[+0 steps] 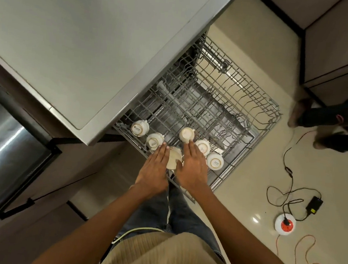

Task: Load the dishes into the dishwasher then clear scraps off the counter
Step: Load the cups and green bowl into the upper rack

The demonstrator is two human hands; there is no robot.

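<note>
The cup (174, 158) lies on its side at the near edge of the pulled-out dishwasher rack (253, 126), wedged between both hands. Its long axis runs roughly from 6 to 12 o'clock, though which end is the mouth I cannot tell. The left hand (154, 168) presses flat at its 9 o'clock side, the right hand (193, 167) at 3 o'clock, fingers extended, equally near. Other cups sit upturned at 10 and 2 o'clock, one (187, 134) touching the right fingertips.
</note>
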